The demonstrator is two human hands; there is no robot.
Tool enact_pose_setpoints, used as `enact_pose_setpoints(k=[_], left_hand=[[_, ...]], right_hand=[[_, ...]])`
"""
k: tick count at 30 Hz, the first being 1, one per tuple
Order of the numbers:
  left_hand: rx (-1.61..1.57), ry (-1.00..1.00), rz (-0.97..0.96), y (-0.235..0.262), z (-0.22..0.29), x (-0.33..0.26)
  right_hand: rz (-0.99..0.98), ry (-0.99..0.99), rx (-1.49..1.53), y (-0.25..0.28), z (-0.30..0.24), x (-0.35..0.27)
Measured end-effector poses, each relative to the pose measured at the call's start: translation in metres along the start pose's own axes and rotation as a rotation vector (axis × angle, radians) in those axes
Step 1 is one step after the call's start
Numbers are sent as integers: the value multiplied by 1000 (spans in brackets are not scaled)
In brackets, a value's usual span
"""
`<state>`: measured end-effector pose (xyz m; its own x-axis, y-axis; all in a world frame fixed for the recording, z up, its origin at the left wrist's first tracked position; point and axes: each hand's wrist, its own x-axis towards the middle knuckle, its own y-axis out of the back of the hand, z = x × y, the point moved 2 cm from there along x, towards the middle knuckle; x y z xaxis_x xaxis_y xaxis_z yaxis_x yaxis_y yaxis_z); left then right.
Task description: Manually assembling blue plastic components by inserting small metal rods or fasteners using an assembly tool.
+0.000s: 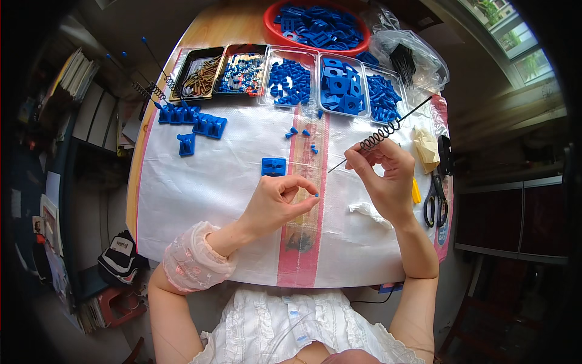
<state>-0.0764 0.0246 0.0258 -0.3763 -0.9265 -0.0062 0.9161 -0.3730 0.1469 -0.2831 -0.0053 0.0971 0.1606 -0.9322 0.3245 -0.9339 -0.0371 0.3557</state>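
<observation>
My right hand (391, 176) pinches a black coiled spring wire (381, 134) between thumb and fingers. The wire's straight ends point down-left and up-right. Over the middle of the table, the thumb and forefinger of my left hand (273, 200) are closed on a tiny blue piece (316, 195), whose shape is mostly hidden. Just beyond that hand lies a square blue plastic base (274, 167), apart from both hands. Loose blue pegs (291, 132) lie farther back, near the trays.
Several trays line the back, including brass-coloured screws (203, 77), small beads (242, 74) and blue parts (290, 82). Behind stands a red basin (368, 37). Blue bases (209, 126), some with springs, sit left. Scissors (435, 200), crumpled tissue (370, 213) and yellowish paper (426, 148) lie right.
</observation>
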Motion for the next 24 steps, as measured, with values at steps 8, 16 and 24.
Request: enact_pose_setpoints(k=[8, 16, 24], left_hand=[[21, -3, 4, 0, -1, 1], [-10, 33, 29, 1, -1, 1], [-44, 52, 36, 1, -2, 1]], right_hand=[[8, -10, 7, 0, -1, 0], [-19, 49, 2, -3, -8, -7], [-97, 55, -41, -11, -15, -13]])
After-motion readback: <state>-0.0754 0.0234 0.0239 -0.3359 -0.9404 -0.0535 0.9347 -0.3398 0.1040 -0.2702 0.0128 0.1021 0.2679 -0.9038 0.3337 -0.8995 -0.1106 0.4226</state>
